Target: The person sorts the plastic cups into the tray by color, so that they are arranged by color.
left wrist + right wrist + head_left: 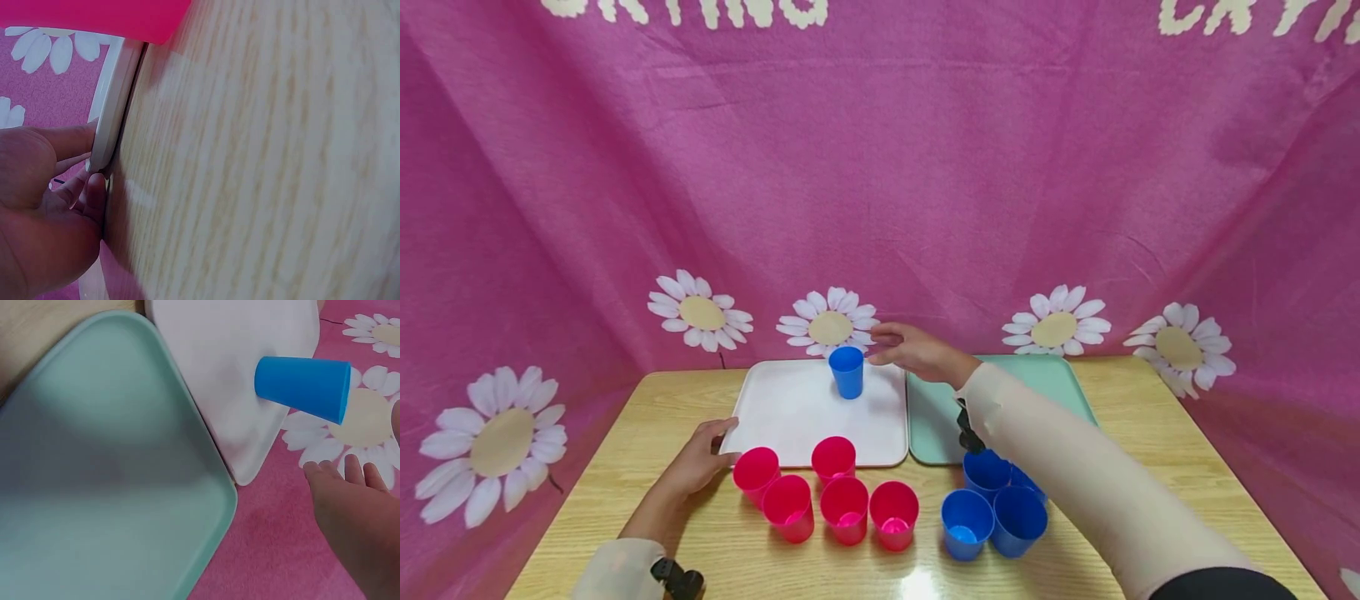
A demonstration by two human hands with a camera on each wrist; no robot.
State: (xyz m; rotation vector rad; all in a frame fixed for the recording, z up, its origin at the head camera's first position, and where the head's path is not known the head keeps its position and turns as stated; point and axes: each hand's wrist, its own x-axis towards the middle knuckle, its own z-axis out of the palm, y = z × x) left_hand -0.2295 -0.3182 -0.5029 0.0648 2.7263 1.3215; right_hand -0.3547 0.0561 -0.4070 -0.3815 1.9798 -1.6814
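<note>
A blue cup (847, 375) stands upright on the white tray (790, 417), near its back right part. Just right of that cup is my right hand (917, 350), its fingers extended and nothing in them; the right wrist view shows a gap between fingertips and cup. My left hand (700, 454) holds the white tray at its front left corner, thumb and fingers on either side of the rim (115, 106). Close by that hand, a red cup (757, 475) stands at the tray's front edge.
Several more red cups (844, 510) stand in front of the white tray. A green tray (936, 417) adjoins it on the right, partly behind my right arm. Several blue cups (966, 523) are grouped before the green tray. A pink daisy-patterned cloth (925, 208) hangs behind the table.
</note>
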